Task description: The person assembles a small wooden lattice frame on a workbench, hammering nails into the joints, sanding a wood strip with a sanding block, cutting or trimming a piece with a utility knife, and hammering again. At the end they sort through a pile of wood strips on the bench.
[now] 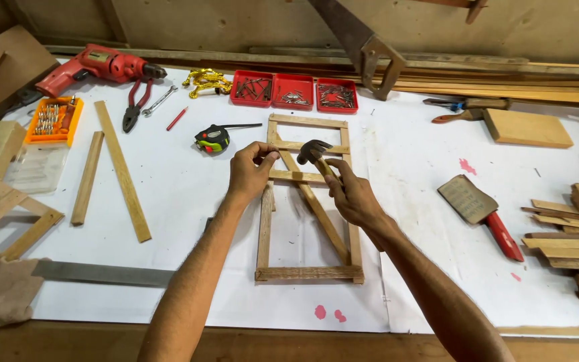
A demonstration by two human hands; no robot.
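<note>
Person is working over a wooden frame [308,201] lying flat on the white-covered bench [189,194], mid-table, straight ahead of them. Right hand [351,196] is gripping a hammer [314,153] close under the head, closed around the handle, head hovering just above the upper crosspiece. Left hand [250,171] is pinching at that crosspiece, thumb and fingertips narrowed together as if on a nail; the nail itself is too small to make out. Risks as judged: fingertips are sitting right beside the hammer face, so an off-line tap is likely landing on them. The choked-up grip is giving control but little force, so a nail could bend. The slats look thin, and a strike near the joint could split one or shift the diagonal brace. A tape measure [212,139] and red nail trays [293,90] are lying behind the frame, clear of the swing.
</note>
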